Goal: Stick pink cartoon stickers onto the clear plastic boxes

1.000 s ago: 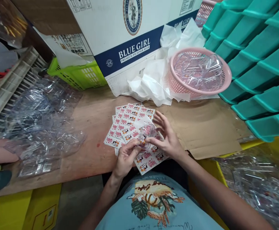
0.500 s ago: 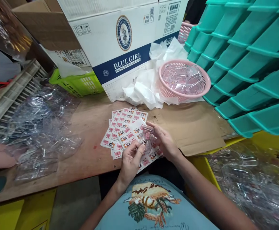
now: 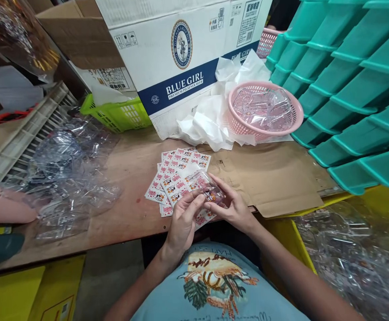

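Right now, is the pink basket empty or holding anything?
Not empty: clear plastic pieces lie in the basket. How deep, I cannot tell.

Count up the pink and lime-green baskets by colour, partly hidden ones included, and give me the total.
Lime-green: 1, the lime-green basket beside the white carton
Pink: 2, the front pink basket and the rear pink basket, partly hidden
Total: 3

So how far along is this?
Partway. Likely done: clear plastic pieces in the yellow bin at right, though too jumbled to confirm. In hand: one clear plastic case, between left hand and right hand. Likely left: the clear plastic heap at left; white cat-sticker sheets hold many stickers.
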Demonstrator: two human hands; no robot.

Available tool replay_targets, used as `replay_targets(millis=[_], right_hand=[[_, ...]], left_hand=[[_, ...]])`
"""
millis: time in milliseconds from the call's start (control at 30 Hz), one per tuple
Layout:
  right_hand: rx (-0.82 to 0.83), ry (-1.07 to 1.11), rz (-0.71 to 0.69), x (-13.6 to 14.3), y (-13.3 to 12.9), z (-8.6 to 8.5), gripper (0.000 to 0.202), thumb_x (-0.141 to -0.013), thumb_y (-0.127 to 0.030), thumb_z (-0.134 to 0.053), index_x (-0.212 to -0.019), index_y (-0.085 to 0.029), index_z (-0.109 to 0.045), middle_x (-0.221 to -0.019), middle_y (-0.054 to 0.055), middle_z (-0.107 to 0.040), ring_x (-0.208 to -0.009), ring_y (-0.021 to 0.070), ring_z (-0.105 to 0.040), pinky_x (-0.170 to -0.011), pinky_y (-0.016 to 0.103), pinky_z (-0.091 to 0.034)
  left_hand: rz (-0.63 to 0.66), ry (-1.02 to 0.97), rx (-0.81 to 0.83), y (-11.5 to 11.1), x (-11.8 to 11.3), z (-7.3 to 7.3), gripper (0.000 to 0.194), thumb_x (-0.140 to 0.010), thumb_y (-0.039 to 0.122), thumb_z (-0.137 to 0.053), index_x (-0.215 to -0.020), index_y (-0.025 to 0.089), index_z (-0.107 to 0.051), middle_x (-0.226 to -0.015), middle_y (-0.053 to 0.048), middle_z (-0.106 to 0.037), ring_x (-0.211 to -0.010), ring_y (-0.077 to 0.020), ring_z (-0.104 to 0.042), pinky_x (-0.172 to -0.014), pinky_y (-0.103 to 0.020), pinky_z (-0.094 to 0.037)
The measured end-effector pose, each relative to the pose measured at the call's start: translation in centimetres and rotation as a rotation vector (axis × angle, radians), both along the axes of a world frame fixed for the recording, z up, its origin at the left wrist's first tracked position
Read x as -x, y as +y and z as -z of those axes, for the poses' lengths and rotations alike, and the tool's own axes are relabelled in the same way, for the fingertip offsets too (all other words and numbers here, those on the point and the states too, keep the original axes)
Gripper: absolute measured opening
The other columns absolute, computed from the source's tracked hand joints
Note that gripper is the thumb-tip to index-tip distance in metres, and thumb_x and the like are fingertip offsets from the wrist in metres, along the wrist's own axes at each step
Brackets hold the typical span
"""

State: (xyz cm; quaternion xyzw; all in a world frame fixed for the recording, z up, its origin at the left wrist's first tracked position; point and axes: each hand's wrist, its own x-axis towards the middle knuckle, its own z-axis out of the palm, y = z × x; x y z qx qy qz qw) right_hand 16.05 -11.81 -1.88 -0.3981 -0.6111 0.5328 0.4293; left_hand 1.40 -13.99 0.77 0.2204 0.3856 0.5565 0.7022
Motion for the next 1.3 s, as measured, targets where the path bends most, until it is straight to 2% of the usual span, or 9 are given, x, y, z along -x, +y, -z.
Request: replay_targets(millis=[167, 333, 500, 600, 667, 767, 867, 1000, 1300], right_hand=[[-0.109, -0.224, -0.007, -0.8, 0.6, -0.7, 0.076, -0.077, -0.035, -0.08, -0.146, -0.026, -0.05, -0.132, 0.012, -0.061, -0.12, 0.0296, -0.059, -0.103, 0.045, -0.049], [0.178, 0.022, -0.038, -0.7, 0.6, 0.0, 0.069, -0.079, -0.04, -0.077, -0.142, -0.024, -0.054, -0.129, 0.01, -0.066, -0.114, 0.0263, -0.064, -0.096, 0.039, -0.054], [0.333, 0.197, -0.077, -1.8, 0.8, -0.1, 0.051, -0.083, -0.044, -0.073, -0.13, -0.026, -0.063, -0.129, 0.006, -0.067, -0.12, 0.0255, -0.061, -0.104, 0.04, -0.05], [0.343, 0.24, -0.133, -2.0, 0.9, -0.5, 0.052, -0.084, -0.038, -0.074, -0.133, -0.027, -0.059, -0.134, 0.006, -0.064, -0.122, 0.0235, -0.06, -0.104, 0.037, -0.05], [0.341, 0.265, -0.177, -1.7, 0.8, -0.7, 0.055, -0.085, -0.034, -0.073, -0.137, -0.027, -0.055, -0.138, 0.006, -0.061, -0.122, 0.0225, -0.06, -0.101, 0.035, -0.052], [0.338, 0.272, -0.229, -1.3, 0.8, -1.0, 0.057, -0.087, -0.033, -0.072, -0.14, -0.028, -0.052, -0.14, 0.007, -0.059, -0.122, 0.0234, -0.061, -0.098, 0.035, -0.055], [0.307, 0.248, -0.217, -1.3, 1.0, -1.0, 0.055, -0.089, -0.035, -0.069, -0.141, -0.029, -0.051, -0.14, 0.007, -0.058, -0.126, 0.025, -0.059, -0.102, 0.039, -0.053], [0.24, 0.188, -0.159, -1.4, 1.3, -0.7, 0.052, -0.089, -0.039, -0.068, -0.137, -0.028, -0.052, -0.137, 0.008, -0.06, -0.123, 0.0257, -0.06, -0.104, 0.043, -0.051], [0.249, 0.172, -0.202, -0.9, 1.1, -0.4, 0.045, -0.089, -0.031, -0.068, -0.133, -0.029, -0.055, -0.124, 0.007, -0.063, -0.106, 0.0223, -0.065, -0.089, 0.038, -0.059]], left_hand=[[-0.093, 0.099, -0.026, 1.0, -0.1, 1.0, 0.014, -0.08, 0.032, -0.075, -0.079, 0.017, -0.077, -0.081, -0.001, -0.076, -0.072, -0.0108, -0.066, -0.072, -0.022, -0.052], [-0.136, 0.093, 0.04, 1.4, 0.0, 1.3, 0.022, -0.082, 0.041, -0.072, -0.083, 0.019, -0.077, -0.085, -0.003, -0.077, -0.078, -0.0164, -0.069, -0.079, -0.029, -0.053], [0.094, 0.264, -0.047, 0.6, 2.7, 0.4, 0.031, -0.091, 0.041, -0.061, -0.086, 0.016, -0.077, -0.091, -0.008, -0.076, -0.091, -0.02, -0.069, -0.091, -0.033, -0.052], [0.011, 0.511, -0.173, 0.6, 4.1, -0.2, 0.023, -0.09, 0.037, -0.064, -0.101, 0.019, -0.075, -0.104, -0.007, -0.074, -0.101, -0.0195, -0.067, -0.097, -0.033, -0.05], [-0.032, 0.588, -0.218, 1.0, 4.3, -0.3, 0.038, -0.084, 0.032, -0.073, -0.121, 0.027, -0.068, -0.13, -0.005, -0.066, -0.123, -0.0215, -0.058, -0.104, -0.032, -0.046], [0.16, 0.444, -0.157, 1.7, 4.3, -0.5, 0.056, -0.085, 0.031, -0.069, -0.139, 0.031, -0.055, -0.151, -0.005, -0.049, -0.14, -0.0267, -0.044, -0.108, -0.036, -0.045], [0.292, 0.21, -0.062, 2.1, 4.6, -0.6, 0.049, -0.09, 0.03, -0.061, -0.139, 0.028, -0.056, -0.148, -0.008, -0.053, -0.131, -0.0298, -0.054, -0.1, -0.039, -0.052], [0.298, 0.202, -0.016, 2.0, 5.3, -0.8, 0.051, -0.082, 0.022, -0.069, -0.132, 0.028, -0.061, -0.143, -0.008, -0.057, -0.126, -0.0298, -0.057, -0.097, -0.038, -0.054], [0.25, 0.258, -0.006, 2.1, 5.8, -1.0, 0.05, -0.074, 0.012, -0.071, -0.123, 0.022, -0.069, -0.141, -0.009, -0.06, -0.128, -0.0309, -0.057, -0.096, -0.036, -0.055]])
